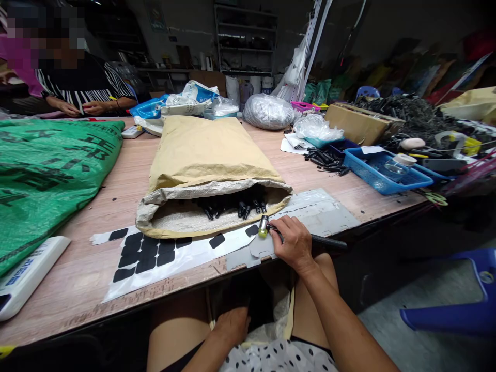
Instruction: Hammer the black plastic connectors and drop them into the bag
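My right hand (292, 242) is closed round a small hammer (327, 242) with a black handle, at the table's front edge. Its metal head with a yellow-green end rests just in front of the sack. Down in my lap, my left hand (232, 323) reaches into an open bag (289, 315); its fingers are hidden in the dark. On the table lies a tan woven sack (209, 150), its mouth facing me, with several small black parts (244, 209) inside. A white sheet of black rounded stickers (149, 253) lies partly under the sack, beside a grey board (325, 212).
A green sack (50, 181) and a white scale (33, 276) stand at left. On the right are a blue basket (383, 173), loose black parts (327, 160) and a cardboard box (360, 124). Another person (83, 85) sits across the table. A blue stool (453, 310) stands at lower right.
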`<state>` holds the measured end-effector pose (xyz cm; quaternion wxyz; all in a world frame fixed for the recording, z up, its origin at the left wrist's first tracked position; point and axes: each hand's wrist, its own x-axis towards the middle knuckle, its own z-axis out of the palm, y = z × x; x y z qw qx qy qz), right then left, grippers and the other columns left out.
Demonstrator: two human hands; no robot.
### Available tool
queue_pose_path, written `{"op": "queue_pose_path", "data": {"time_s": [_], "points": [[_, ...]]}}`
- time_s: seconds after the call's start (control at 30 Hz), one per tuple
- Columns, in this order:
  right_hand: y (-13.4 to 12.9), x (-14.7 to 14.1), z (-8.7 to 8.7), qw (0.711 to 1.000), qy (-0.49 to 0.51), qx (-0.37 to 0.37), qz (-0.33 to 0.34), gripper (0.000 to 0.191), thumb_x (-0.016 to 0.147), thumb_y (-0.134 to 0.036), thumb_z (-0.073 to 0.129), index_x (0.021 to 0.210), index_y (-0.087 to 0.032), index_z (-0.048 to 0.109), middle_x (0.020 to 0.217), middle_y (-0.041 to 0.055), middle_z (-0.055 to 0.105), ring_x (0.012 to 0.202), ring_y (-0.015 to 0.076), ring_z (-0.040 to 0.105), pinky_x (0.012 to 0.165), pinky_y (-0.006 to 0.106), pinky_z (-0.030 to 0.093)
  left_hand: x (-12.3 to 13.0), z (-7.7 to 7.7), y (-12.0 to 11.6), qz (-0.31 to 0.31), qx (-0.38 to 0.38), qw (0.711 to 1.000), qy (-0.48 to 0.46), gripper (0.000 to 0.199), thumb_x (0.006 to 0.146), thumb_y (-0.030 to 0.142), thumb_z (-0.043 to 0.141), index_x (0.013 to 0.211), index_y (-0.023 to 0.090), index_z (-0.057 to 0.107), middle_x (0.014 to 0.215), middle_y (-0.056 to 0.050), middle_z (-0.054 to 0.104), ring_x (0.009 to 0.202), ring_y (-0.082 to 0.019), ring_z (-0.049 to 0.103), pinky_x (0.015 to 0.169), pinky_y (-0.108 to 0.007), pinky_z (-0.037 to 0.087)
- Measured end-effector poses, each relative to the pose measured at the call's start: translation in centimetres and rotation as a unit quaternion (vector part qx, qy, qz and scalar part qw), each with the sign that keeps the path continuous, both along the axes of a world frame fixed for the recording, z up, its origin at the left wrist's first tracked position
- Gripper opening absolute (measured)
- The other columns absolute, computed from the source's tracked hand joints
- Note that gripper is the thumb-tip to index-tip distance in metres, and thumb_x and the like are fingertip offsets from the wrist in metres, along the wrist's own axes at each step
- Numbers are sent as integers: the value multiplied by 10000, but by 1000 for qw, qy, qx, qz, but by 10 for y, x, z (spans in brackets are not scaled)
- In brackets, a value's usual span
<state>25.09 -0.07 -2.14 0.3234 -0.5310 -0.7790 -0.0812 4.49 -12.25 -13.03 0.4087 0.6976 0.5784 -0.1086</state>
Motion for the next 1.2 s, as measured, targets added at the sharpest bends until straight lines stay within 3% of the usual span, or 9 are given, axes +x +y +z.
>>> {"op": "queue_pose_path", "data": {"time_s": [0.2,0.3,0.37,0.47,0.67,0.8,0.93,1.1,1.2], "points": [[-1,0,2,1000,-4,-6,-3,163,909,-227,612,1041,-216,707,928,56,655,901,239,541,814,358,414,0,109,17,-16,106,984,-142,216,915,340,544,955,258,739,868,-31,766,806,-218,710,714,-285,483],[-1,-1,2,1000,-1,-6,-5,152,907,-227,615,1028,-219,707,921,52,656,893,237,541,811,356,413,-20,162,50,102,206,944,-235,313,959,412,484,841,227,706,745,-3,703,696,-168,636,632,-249,439],[-1,-1,2,1000,0,-5,-5,152,909,-228,614,1028,-223,708,916,51,656,887,236,540,807,353,412,-39,179,82,243,316,896,-198,288,913,443,532,850,218,699,720,0,683,675,-172,621,633,-256,438],[-1,-1,3,1000,-1,-2,-4,163,910,-228,610,1039,-225,709,916,52,657,881,235,535,801,351,408,-62,181,132,362,375,852,-41,219,843,405,582,841,214,689,737,-28,703,740,-226,656,683,-300,453],[-1,0,3,1000,0,-5,-3,160,907,-235,609,1032,-225,709,924,52,654,882,233,531,795,354,400,-70,169,180,363,287,876,136,363,781,502,606,895,175,714,993,-197,754,953,-398,690,703,-406,498],[-1,0,2,1000,-7,-14,-8,158,910,-241,602,1029,-223,706,929,58,655,894,238,534,800,359,397,-80,172,167,353,297,871,167,344,788,481,612,898,174,720,958,-201,746,925,-421,683,651,-413,474],[-1,0,2,1000,-6,-19,-8,160,902,-238,605,1027,-224,704,933,61,653,897,241,531,796,364,398,-83,174,137,341,420,836,90,276,844,426,619,987,209,711,904,-106,729,815,-309,657,646,-363,444],[-2,0,3,1000,1,-20,-4,163,908,-237,608,1035,-226,710,927,60,649,896,239,532,800,364,405,-57,155,113,147,453,867,-142,181,882,340,666,1019,229,707,947,-27,682,815,-189,621,735,-297,472],[-2,0,4,1000,-1,-18,-4,166,911,-234,612,1043,-223,713,928,58,652,892,238,535,806,363,411,-46,139,113,99,432,883,-152,160,899,314,669,1032,231,700,969,-28,672,951,-213,625,827,-312,472]]}}
